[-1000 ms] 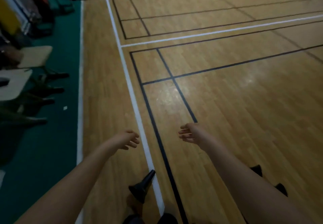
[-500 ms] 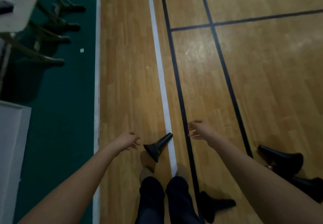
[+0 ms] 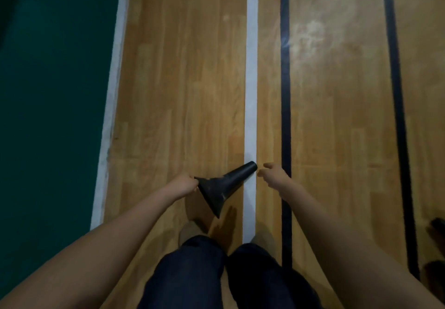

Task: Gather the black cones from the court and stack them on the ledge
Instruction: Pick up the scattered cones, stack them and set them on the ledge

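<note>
— How many cones do you count?

— One black cone [image 3: 222, 185] for certain. Two dark shapes [image 3: 436, 228] at the right edge are too blurred for me to name.

— Describe it.

— Square base, tapering body, blunt cut-off tip, pale dusty scuffs near the base. It sits tilted, with the tip over the white line [image 3: 251, 91] on the wooden floor [image 3: 183, 79]. I cannot tell whether it touches the boards.

— And the hands?

— Two. The left hand [image 3: 184, 185] has its fingers curled round a corner of the base. The right hand [image 3: 274, 175] is just beside the tip, fingers loosely bent, holding nothing. I also see two black lines [image 3: 285, 91] to its right.
</note>
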A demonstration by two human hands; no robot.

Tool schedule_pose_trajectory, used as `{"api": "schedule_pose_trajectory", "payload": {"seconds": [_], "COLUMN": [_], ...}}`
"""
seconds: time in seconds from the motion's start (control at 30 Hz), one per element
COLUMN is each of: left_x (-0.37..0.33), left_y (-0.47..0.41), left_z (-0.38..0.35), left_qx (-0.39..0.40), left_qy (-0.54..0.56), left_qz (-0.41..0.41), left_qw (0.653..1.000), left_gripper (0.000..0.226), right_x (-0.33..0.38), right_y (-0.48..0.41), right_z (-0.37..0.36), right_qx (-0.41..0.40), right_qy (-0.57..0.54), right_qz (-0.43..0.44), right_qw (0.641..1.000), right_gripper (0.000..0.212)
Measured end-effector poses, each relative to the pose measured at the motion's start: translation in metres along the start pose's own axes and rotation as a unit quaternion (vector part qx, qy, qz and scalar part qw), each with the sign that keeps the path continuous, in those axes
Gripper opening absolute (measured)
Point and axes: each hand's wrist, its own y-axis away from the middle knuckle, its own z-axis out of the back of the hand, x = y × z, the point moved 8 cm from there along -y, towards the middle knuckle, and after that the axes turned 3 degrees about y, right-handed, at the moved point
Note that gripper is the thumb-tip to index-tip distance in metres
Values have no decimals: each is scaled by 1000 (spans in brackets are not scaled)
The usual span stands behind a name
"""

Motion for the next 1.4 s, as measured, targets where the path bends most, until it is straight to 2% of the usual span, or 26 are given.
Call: {"api": "schedule_pose_trajectory", "payload": {"seconds": [0.17,0.23,0.3,0.37,0.53,0.67,1.03,1.17,1.23,1.4], "left_x": [27,39,46,45,29,1,-89,-112,-122,-138], "left_y": [-84,-106,-116,-119,-79,-2,274,365,405,501], "left_z": [-36,-40,-42,-39,-2,45,178,224,244,280], "left_qx": [28,15,-2,-22,-61,-64,-121,-130,-139,-173], "left_qy": [54,92,150,189,209,215,219,201,203,218], "left_qz": [55,75,82,72,45,-5,-110,-155,-179,-248], "left_qw": [997,993,985,979,975,975,962,958,952,928], "left_gripper": [22,14,16,21,27,37,36,31,25,11], "right_x": [-11,-17,-25,-25,-15,20,133,172,192,227], "right_y": [-103,-133,-150,-145,-96,-14,243,328,363,447], "right_z": [-35,-44,-52,-54,-33,-4,69,88,99,114], "right_qx": [13,28,55,64,19,-17,-37,-37,-42,-64], "right_qy": [34,40,43,28,-32,-64,-136,-193,-204,-237], "right_qz": [3,6,-5,-16,-25,5,103,128,151,193], "right_qw": [999,999,998,997,999,998,985,972,966,950], "right_gripper": [57,67,62,55,61,56,40,26,27,15]}}
